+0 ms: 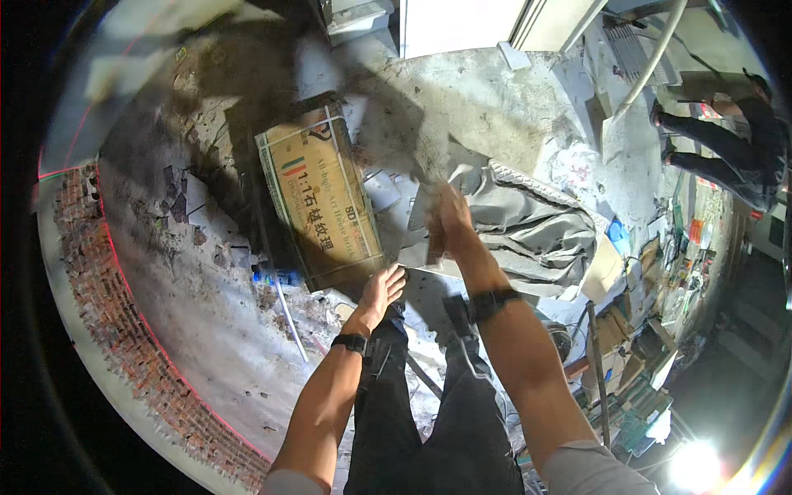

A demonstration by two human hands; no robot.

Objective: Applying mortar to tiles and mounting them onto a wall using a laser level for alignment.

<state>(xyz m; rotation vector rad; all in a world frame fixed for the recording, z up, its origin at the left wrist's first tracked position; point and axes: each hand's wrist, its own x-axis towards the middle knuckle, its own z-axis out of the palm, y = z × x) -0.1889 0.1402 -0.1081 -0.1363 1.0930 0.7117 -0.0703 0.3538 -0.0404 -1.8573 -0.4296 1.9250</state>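
My left hand (382,290) is beside the lower right corner of a cardboard box (326,198). Its fingers are stretched out and nothing shows in them. The box is tan, printed and bound with pale straps. My right hand (452,216) is closed around a thin, brownish flat piece (435,235), smeared by motion, so its kind is unclear. That hand is above the left edge of a grey sheet with deep wavy folds (528,231), lying on the floor. Whether the piece touches the sheet I cannot tell.
A brick wall section (132,330) with a red laser line curves along the left. Another person (734,148) stands at the far right. Boards and scraps (635,355) lie at right, near a bright lamp (695,468). A pale pole (652,66) leans at upper right.
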